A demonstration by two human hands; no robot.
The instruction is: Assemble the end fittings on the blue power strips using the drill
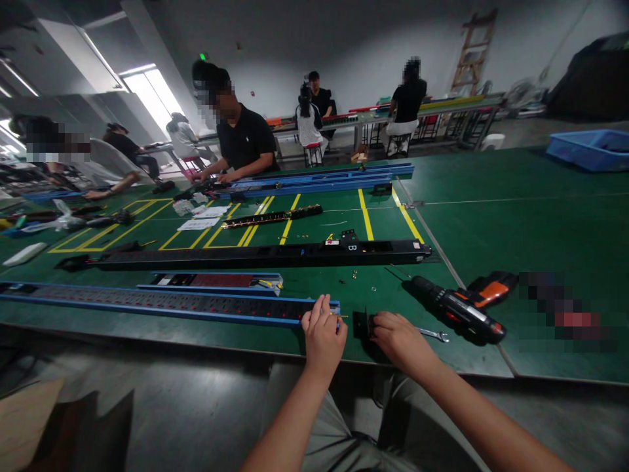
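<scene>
My left hand (324, 337) grips the right end of a long black socket strip (196, 307) with blue side rails. A short yellow wire (343, 316) shows beside its fingers. Just to the right, my right hand (400, 337) has its fingers closed on a small black bracket (362, 324), standing a little apart from the strip's end. Behind and partly beneath that hand lies an open-end wrench (435, 335). The fingertips of my right hand are partly hidden.
A black and orange cordless drill (457, 308) lies at right. Beyond the strip are a shorter blue rail piece (216, 282), a long black bar (265, 254) and loose small nuts (354, 274). A co-worker (246, 137) works across the green table; a blue bin (590, 151) stands far right.
</scene>
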